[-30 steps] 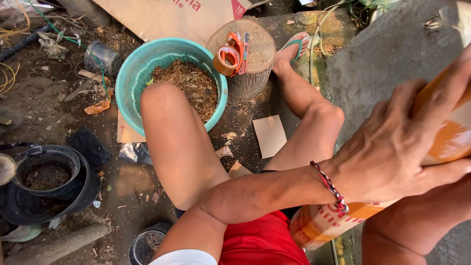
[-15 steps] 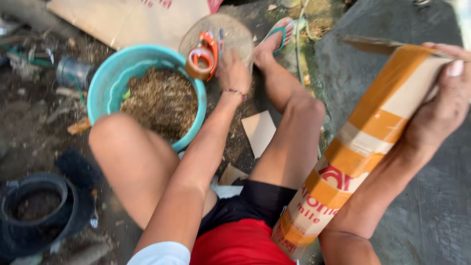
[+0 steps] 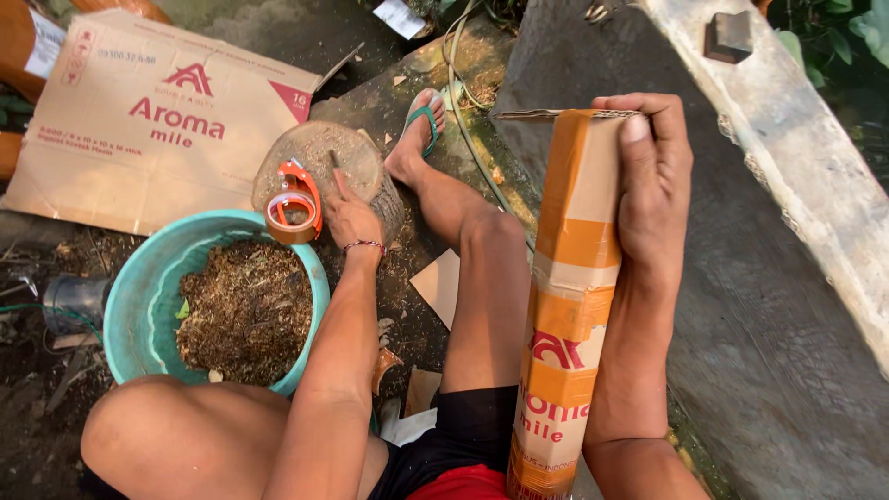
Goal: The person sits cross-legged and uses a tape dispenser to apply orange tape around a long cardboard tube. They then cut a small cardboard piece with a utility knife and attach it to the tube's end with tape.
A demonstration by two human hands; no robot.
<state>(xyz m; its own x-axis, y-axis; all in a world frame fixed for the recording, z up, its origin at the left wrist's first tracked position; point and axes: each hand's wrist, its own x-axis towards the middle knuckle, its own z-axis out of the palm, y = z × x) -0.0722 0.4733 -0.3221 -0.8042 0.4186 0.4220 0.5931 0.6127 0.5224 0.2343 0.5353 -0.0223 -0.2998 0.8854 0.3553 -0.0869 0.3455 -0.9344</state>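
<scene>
Dirt ground, teal basin (image 3: 139, 306) of sawdust (image 3: 245, 310)

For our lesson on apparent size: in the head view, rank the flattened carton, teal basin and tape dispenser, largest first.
1. Flattened carton
2. Teal basin, somewhat smaller
3. Tape dispenser, clearly smallest

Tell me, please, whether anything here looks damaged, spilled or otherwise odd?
The taped cardboard tube in the right hand has a ragged, torn top edge. Cardboard scraps litter the ground beside the teal basin. The left hand rests on the wooden stump by the tape dispenser.
</scene>
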